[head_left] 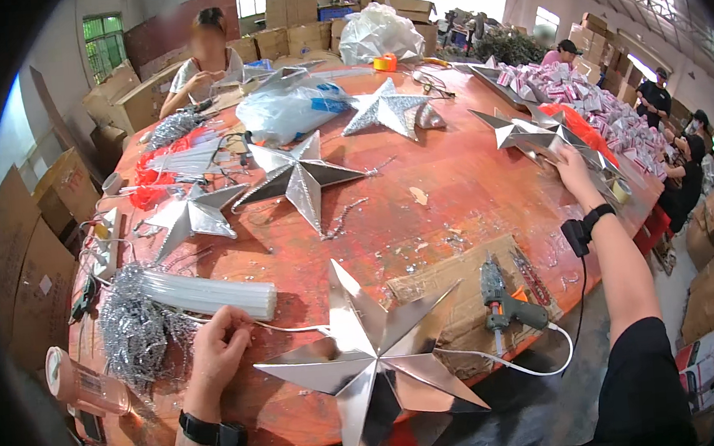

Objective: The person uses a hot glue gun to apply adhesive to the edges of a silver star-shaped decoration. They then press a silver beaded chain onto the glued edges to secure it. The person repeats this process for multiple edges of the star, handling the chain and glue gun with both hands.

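A workshop stacked with cardboard boxes, and a long reddish table (423, 209) strewn with shiny silver stars.

The left hand (216, 351) rests on the near edge of the table, fingers curled and pinched on a thin white wire (290, 329) that runs rightward to the big silver star (368, 365) lying flat just beside it, one point hanging over the table edge. A bundle of white sticks (207, 293) and a heap of silver tinsel (135, 328) sit just behind this hand. The right hand (575, 168) is stretched far out to the right, fingers spread loosely on a pile of stars (534, 133), gripping nothing that I can make out. A glue gun (506, 303) lies on cardboard (455, 291) between the arms, nearer the left hand.
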A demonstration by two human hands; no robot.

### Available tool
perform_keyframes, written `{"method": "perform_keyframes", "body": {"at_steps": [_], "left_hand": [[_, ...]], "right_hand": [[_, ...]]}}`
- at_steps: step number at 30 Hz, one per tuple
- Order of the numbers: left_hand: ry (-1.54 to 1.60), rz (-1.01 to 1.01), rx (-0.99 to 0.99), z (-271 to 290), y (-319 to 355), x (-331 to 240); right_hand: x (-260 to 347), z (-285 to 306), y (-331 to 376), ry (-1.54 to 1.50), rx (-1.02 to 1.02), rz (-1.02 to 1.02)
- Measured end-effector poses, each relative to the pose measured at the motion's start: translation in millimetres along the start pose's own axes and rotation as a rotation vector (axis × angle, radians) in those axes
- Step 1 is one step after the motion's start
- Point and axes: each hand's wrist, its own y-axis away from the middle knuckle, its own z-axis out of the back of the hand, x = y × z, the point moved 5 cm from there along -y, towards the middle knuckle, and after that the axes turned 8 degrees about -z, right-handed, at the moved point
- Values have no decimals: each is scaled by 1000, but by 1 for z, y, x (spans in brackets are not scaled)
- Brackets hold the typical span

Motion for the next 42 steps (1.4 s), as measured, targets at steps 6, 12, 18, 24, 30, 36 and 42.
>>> {"method": "perform_keyframes", "body": {"at_steps": [6,12,18,24,30,36,42], "left_hand": [[19,8,-14,4,4,0],[86,-35,-3,-3,-1,-15],[100,-109,-73,12,10,-18],[79,-322,84,2,11,-28],[152,-440,214,-4,22,-59],[198,-395,286,-14,30,-63],[55,-317,354,-16,26,-59]], "right_hand": [[-18,15,42,46,69,-36],[38,71,113,28,88,-54],[162,67,218,-120,458,371],[185,41,268,-108,602,457],[203,90,264,98,207,437],[233,135,268,-457,-89,42],[297,136,285,-806,-140,69]]}}
